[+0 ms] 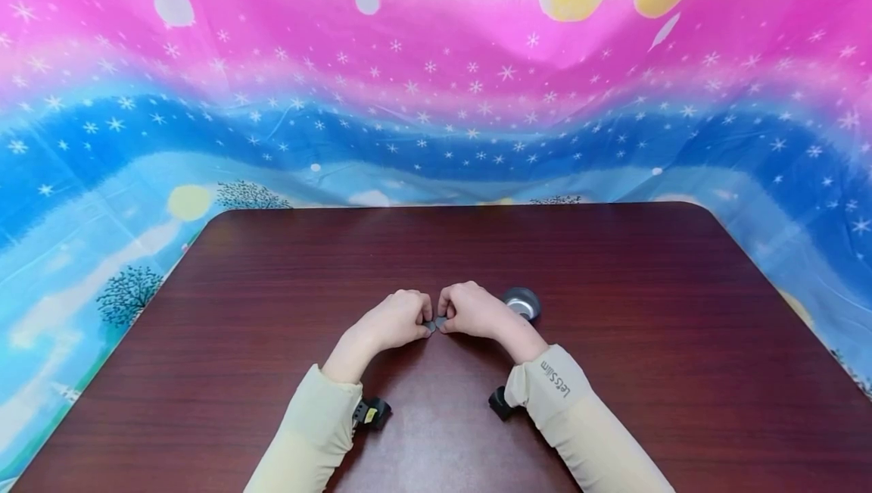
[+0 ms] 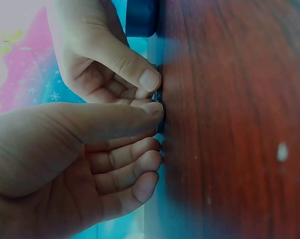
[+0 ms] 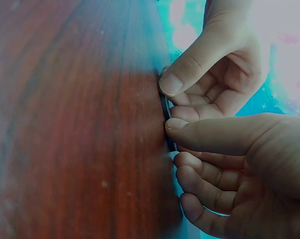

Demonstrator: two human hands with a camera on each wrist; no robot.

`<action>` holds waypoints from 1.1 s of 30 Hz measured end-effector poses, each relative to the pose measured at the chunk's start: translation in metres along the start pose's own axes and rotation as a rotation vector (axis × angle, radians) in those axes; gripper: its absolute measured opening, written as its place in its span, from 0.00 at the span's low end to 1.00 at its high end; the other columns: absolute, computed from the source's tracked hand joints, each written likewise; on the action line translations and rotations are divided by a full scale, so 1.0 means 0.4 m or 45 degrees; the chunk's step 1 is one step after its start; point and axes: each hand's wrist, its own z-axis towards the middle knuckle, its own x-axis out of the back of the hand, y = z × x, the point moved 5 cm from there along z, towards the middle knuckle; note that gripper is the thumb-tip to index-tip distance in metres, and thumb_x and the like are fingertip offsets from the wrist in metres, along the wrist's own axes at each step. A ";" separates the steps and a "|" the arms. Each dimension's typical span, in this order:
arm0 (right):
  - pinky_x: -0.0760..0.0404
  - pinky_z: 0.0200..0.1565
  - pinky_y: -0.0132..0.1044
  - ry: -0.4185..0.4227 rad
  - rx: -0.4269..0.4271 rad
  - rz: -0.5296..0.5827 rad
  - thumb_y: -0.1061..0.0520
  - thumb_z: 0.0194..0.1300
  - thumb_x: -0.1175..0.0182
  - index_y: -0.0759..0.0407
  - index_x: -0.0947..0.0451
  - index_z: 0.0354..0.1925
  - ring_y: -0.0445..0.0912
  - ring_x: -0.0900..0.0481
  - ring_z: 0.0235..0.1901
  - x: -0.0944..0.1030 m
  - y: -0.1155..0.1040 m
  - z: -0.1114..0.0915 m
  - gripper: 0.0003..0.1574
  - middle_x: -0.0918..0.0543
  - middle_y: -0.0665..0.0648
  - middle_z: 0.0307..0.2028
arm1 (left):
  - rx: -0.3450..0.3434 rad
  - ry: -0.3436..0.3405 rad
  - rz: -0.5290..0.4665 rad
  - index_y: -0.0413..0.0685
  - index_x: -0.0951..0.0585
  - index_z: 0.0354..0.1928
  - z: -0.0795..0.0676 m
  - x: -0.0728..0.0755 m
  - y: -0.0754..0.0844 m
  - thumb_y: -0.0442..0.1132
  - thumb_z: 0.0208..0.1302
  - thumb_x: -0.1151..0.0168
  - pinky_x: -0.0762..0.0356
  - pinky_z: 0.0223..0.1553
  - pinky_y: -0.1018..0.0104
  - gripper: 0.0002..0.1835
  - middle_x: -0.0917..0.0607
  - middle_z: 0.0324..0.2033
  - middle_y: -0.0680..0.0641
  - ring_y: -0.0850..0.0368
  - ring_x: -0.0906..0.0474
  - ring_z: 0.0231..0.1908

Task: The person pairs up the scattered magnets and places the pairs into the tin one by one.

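Observation:
Over the middle of the table, my left hand (image 1: 398, 319) and my right hand (image 1: 473, 310) meet with thumbs and fingertips almost together. The left pinches one small flat grey disc (image 1: 431, 326) between thumb and fingers. Another grey disc (image 1: 440, 322) is pinched by the right hand, its edge right at the first one. Seen edge-on in the right wrist view, they form a thin dark strip (image 3: 165, 106) low over the tabletop, partly hidden by the thumbs. Just beyond the right wrist sits a round silver metal bowl (image 1: 522, 301), partly covered by that hand.
The dark red-brown wooden table (image 1: 272, 266) has rounded far corners. Behind it and at both sides hangs a pink and blue patterned cloth (image 1: 436, 99). Black wrist cameras (image 1: 373, 413) are strapped under both light sleeves.

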 end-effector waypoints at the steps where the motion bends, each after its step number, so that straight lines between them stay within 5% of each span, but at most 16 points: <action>1: 0.29 0.29 0.32 0.002 0.001 -0.002 0.60 0.51 0.33 0.57 0.23 0.30 0.40 0.30 0.23 0.000 0.000 0.000 0.08 0.26 0.49 0.22 | 0.000 0.003 0.002 0.44 0.23 0.30 0.000 0.001 0.000 0.35 0.52 0.35 0.30 0.29 0.67 0.05 0.26 0.22 0.53 0.61 0.31 0.23; 33: 0.28 0.29 0.32 0.004 -0.003 0.029 0.60 0.51 0.34 0.56 0.23 0.33 0.40 0.29 0.22 0.001 0.012 -0.010 0.09 0.25 0.48 0.22 | 0.037 -0.001 -0.009 0.44 0.22 0.31 -0.010 0.011 -0.002 0.34 0.52 0.35 0.31 0.28 0.68 0.06 0.27 0.21 0.53 0.61 0.31 0.22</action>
